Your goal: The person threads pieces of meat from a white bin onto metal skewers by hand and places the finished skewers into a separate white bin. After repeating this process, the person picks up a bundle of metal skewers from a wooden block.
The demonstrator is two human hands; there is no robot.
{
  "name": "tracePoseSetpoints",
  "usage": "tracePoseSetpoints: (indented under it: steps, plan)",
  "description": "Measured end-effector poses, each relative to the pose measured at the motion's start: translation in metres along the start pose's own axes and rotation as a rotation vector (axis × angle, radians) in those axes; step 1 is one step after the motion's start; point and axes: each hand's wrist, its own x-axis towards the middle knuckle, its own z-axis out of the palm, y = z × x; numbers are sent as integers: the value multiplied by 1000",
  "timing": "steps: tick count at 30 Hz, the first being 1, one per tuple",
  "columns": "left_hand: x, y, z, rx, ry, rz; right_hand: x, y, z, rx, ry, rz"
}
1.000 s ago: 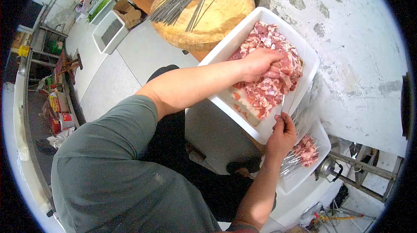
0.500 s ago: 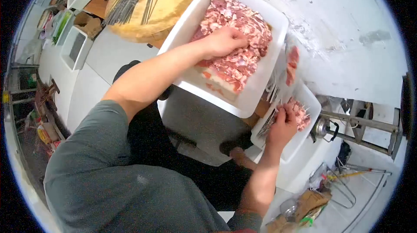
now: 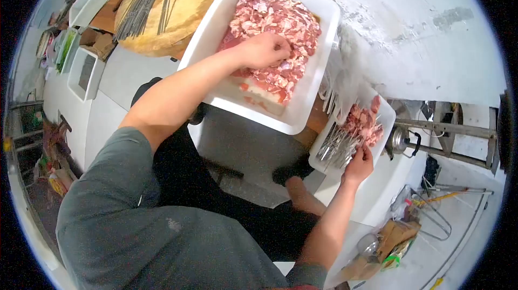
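Chunks of raw meat (image 3: 275, 17) fill much of a large white tub (image 3: 181, 66). My left hand (image 3: 264, 51) rests on this meat with its fingers curled in; what they pinch is hidden. To the right stands a smaller white tray (image 3: 389, 116) with a bundle of thin metal skewers (image 3: 337, 148) and threaded meat pieces (image 3: 362, 122). At the tray's near edge, beside the skewers and the meat, is my right hand (image 3: 359, 167). Its thumb and fingers are drawn together, and I cannot make out what is between them.
A round wooden board (image 3: 186, 12) holds more grey skewers (image 3: 148, 4) at the upper left. Clear plastic (image 3: 348, 66) hangs between tub and tray. A metal kettle (image 3: 400, 140) stands right of the tray. A cardboard piece (image 3: 394, 241) lies at the lower right.
The view has shifted, so the tub appears further left. My right hand has moved off the skewers to the tray's near edge. A meat strip formerly above the tray now lies lower, at the tray's meat.
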Motion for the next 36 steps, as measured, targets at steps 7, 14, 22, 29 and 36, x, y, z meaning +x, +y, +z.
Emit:
tracePoseSetpoints:
  steps: [7, 14, 22, 29, 36]
  plan:
    - [-3, 14, -2, 45, -14, 11, 33, 111, -9, -120, 27, 75]
    - [-3, 1, -13, 145, 10, 4, 43, 90, -5, -132, 25, -18]
    - [2, -15, 13, 311, -200, 37, -33, -109, -8, 536, -139, -44]
    - [-8, -19, 36, 655, -306, 124, -43, -130, 15, 579, -263, -129]
    - [-5, -20, 8, 739, -414, -53, -51, -147, 17, 496, -309, -175]
